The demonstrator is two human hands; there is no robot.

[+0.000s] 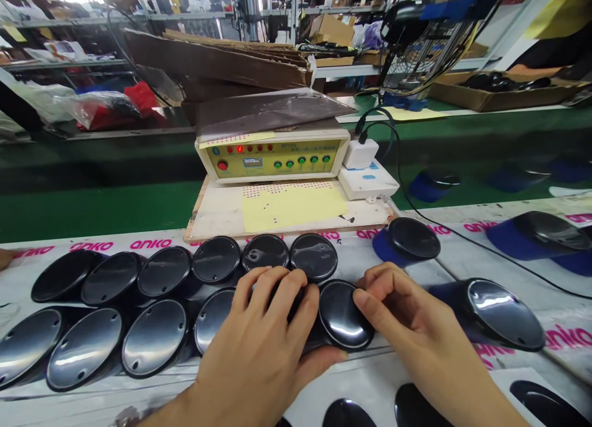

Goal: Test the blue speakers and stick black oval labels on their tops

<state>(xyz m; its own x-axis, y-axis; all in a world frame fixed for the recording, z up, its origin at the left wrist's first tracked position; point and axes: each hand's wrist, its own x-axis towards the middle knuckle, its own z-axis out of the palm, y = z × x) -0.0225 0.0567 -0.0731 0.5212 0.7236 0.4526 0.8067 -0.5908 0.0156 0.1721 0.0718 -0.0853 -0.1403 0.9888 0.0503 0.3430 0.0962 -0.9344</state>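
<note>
Eleven glossy black oval housings [216, 259] lie in two rows by the far edge of the worktop [388, 384]; right hand [411, 316] thumb and forefinger pinch one housing [345, 314], left hand [259, 347] fingers pressed together just beside it

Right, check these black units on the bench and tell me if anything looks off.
One glossy black unit lies apart beyond the right hand, angled differently from the lined-up units on the white anko-printed sheet, so it looks out of place.
</note>
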